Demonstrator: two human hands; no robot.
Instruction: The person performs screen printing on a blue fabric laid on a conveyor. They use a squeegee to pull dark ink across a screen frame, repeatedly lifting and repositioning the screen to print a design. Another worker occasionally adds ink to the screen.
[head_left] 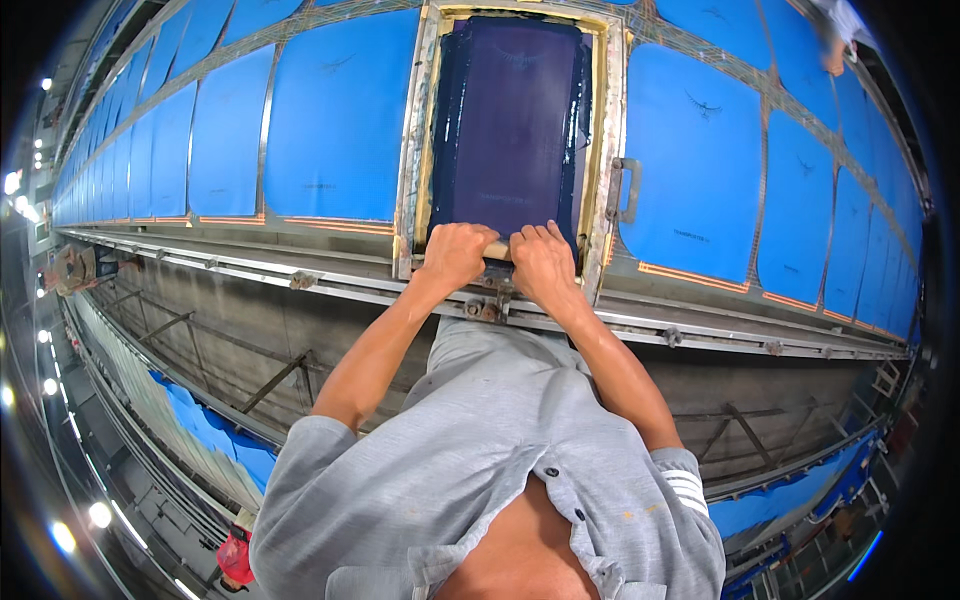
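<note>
At far left, note bright lamps (100,515) in a curving line. At lower left, see blue sheeting (215,425) and, nearer the lower edge, a person in red (235,558). Across upper left, see left-hand blue panels (335,130) in rows on the long bench (360,250), trimmed with orange stripes along the near ends. Along the near side of the bench, note a metal rail (640,318).

At centre, locate the rectangular screen frame (410,150), set over the panel row. Inside its worn walls: a yellowish border, then dark blue ink (445,130), glossy in places along both long sides, flanking a purple mesh (515,110) with a faint emblem toward the far end. At the near end of the frame, locate the squeegee handle (497,251), a tan bar set crosswise.

Left hand (458,255): grip closed around the left part of the handle. Right hand (543,260): grip closed around the right part, just beside.

On the frame's right wall, note a grey pull handle (630,190). Farther right, see right-hand blue panels (695,150) bearing small dark emblems. At upper right, note another person's hand (835,60) near white cloth (845,22).
</note>
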